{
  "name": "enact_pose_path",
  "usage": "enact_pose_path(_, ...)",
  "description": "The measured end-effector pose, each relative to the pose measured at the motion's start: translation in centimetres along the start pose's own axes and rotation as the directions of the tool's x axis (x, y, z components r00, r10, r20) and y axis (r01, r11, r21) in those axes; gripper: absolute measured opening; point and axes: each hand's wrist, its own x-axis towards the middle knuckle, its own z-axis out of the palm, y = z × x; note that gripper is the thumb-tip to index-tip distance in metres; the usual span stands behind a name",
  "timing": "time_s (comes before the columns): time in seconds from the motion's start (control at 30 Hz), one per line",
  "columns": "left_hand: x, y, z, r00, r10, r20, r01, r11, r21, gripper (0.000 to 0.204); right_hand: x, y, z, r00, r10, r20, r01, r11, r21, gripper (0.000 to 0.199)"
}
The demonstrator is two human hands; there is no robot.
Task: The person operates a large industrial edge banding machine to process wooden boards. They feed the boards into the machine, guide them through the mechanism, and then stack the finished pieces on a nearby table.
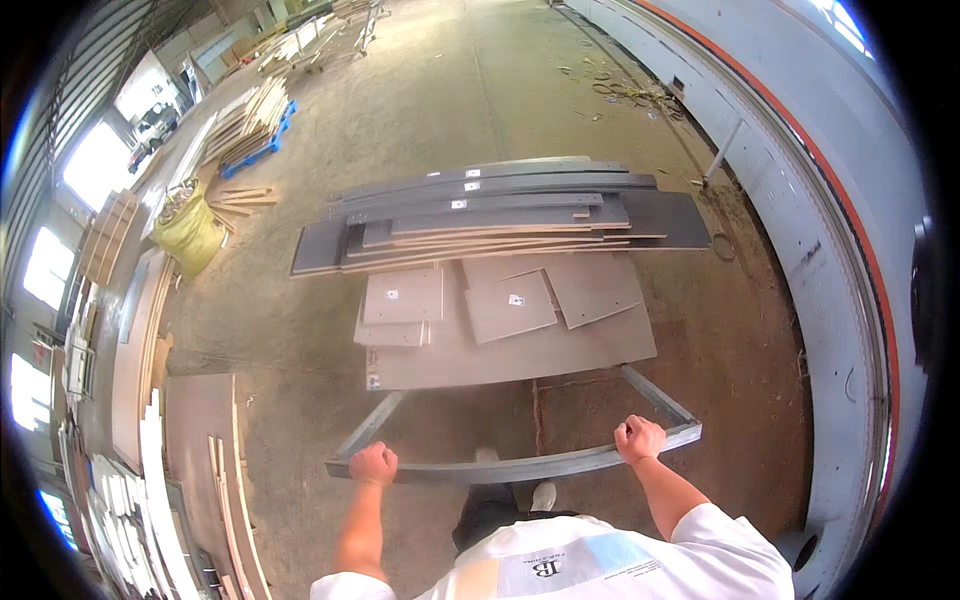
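My left hand (374,464) is closed around the left part of a grey metal push handle (530,467). Toward the handle's right end, my right hand (640,440) grips the same bar. Two side bars run from it to a load of boards ahead of me. Nearest lies a wide grey-brown panel (500,366), with smaller panels (513,306) on top, some bearing small white labels. Beyond these, long dark grey boards (480,212) are stacked crosswise. The cart's deck and wheels are hidden under the load.
A white wall-like side with an orange stripe (800,120) runs along the right. To the left stand a yellow-green sack (190,232), a blue pallet (262,145) of wood strips and leaning panels (200,420). Scraps (635,92) litter the floor at the far right.
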Motion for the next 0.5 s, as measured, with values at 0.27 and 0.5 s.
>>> enact_pose_path(0.27,23.5,2.7,-1.2,0.990,0.094,-0.105,-0.104,0.990,-0.092,0.018,22.9,-5.5,4.1,0.999,-0.011,-0.032,0.010,1.000,-0.019,0.021)
enact_pose_path(0.5,45.2,4.6,-1.7,0.996,0.079,-0.050,-0.079,0.997,0.010,0.021,42.4,-12.3,6.4,0.998,0.048,-0.030,-0.049,0.998,-0.034,0.024)
